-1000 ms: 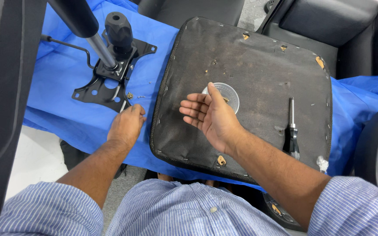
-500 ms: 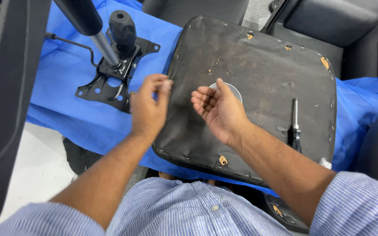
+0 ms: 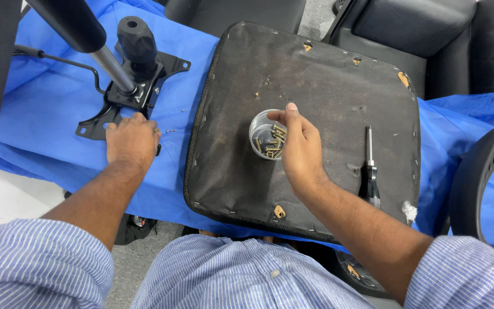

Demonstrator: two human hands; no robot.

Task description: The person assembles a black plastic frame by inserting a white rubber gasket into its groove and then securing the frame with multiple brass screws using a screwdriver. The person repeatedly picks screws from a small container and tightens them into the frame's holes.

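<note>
So the right hand (image 3: 298, 151) is hovering right over the small clear plastic cup of brass-coloured screws (image 3: 267, 141), which is sitting on the upturned black fabric-covered seat base (image 3: 315, 86), a bit toward its left edge and about halfway up. The cup is lying directly under and just left of the fingertips (image 3: 289, 110), so there's basically no reach needed. The fingers are curling loosely with thumb and forefinger pinching together over the rim; I can't tell whether there's a screw between them. This hand is clearly the nearer one.

The left hand (image 3: 132, 140) is resting flat, fingers spread and holding nothing, on the blue plastic sheet (image 3: 41, 131) covering the surface, touching the near corner of the black metal chair tilt plate (image 3: 138, 91). A couple of tiny loose bits are lying just beside it. The black-handled screwdriver (image 3: 369, 169) is lying near the seat base's right edge, long axis running front to back, untouched.

Compared with half a second ago: both hands were lifted together over the seat's left edge, and now they're splitting up, left going down to the plate, right going down to the cup.
</note>
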